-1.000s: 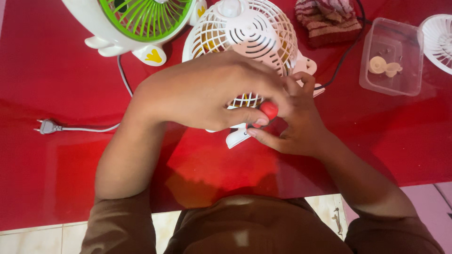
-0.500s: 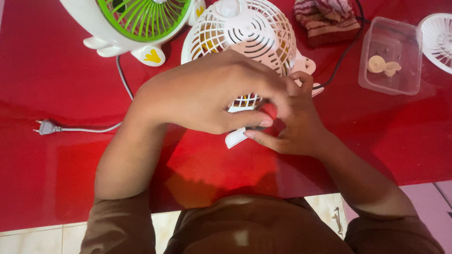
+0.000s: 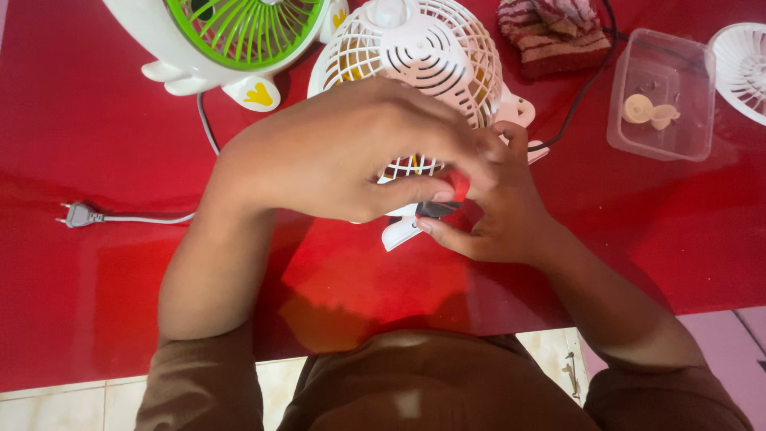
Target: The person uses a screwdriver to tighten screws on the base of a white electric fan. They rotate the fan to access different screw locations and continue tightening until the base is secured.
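Observation:
A small white fan (image 3: 431,48) with a round grille lies on the red table (image 3: 104,303). My left hand (image 3: 335,152) is clasped over the fan's lower grille, its thumb tip touching a red-handled tool (image 3: 459,185). My right hand (image 3: 511,215) curls around that tool from the right, with the thumb under the tool's dark neck (image 3: 436,209). The tool's tip is hidden between my hands. One white foot (image 3: 396,234) of the fan sticks out below them.
A green-and-white fan (image 3: 239,24) stands at the back left, and its white cord ends in a plug (image 3: 80,214) at the left. A clear plastic box (image 3: 694,148) holds small beige parts. A striped cloth (image 3: 554,32) and another white grille (image 3: 746,64) lie at the back right.
My left hand has shifted slightly up over the grille. The red handle has turned a little between my fingers, and the tool's dark neck now shows. The fan has stayed put.

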